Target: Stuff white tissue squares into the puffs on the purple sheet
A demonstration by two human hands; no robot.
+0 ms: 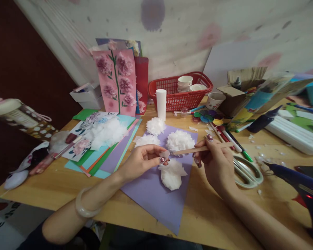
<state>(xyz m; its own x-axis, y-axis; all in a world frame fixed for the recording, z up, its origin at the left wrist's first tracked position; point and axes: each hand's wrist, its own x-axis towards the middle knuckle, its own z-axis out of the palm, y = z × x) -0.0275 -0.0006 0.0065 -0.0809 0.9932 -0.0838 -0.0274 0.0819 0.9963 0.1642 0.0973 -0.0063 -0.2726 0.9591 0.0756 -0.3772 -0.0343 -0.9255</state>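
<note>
My left hand (146, 158) pinches a small piece of thin white tissue paper (165, 154) between thumb and fingertips. A flat wooden stick (190, 150) is gripped in my right hand (216, 165), its tip pointing left at the tissue piece. Beneath both hands lies a purple sheet of paper (156, 205). On it sit ruffled white tissue flowers: one (180, 141) behind the stick, one (171, 177) in front, and one (155, 125) at the far edge. Another (147, 140) is partly hidden behind my left hand.
Left are coloured sheets (109, 163) under a white fluffy pile (106, 132). A red basket (179, 99) with paper cups stands behind, beside a white paper roll (161, 104). On the right are scissors (255, 173), a glue gun (289, 177), pens and a paint palette (206, 116).
</note>
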